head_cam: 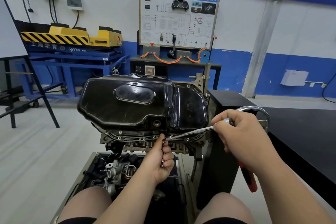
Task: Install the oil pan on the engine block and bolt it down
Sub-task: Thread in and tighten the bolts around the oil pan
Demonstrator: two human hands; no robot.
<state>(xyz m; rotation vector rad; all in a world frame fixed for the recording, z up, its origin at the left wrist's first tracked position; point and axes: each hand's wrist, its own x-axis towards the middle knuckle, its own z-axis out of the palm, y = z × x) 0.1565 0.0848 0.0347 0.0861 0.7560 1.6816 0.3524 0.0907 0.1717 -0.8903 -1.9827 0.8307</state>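
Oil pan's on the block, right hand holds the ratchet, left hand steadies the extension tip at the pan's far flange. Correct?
Not the far flange. The head view shows the left hand steadying the extension tip at the near flange of the oil pan, the edge facing the person. The rest stands: pan on the block, right hand holding the ratchet.

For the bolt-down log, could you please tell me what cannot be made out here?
Head view only:
- Socket and bolt at the extension bar tip: covered by the left hand's fingers.
- Ratchet head: mostly inside the right hand.
- Oil pan's far flange: behind the pan itself.
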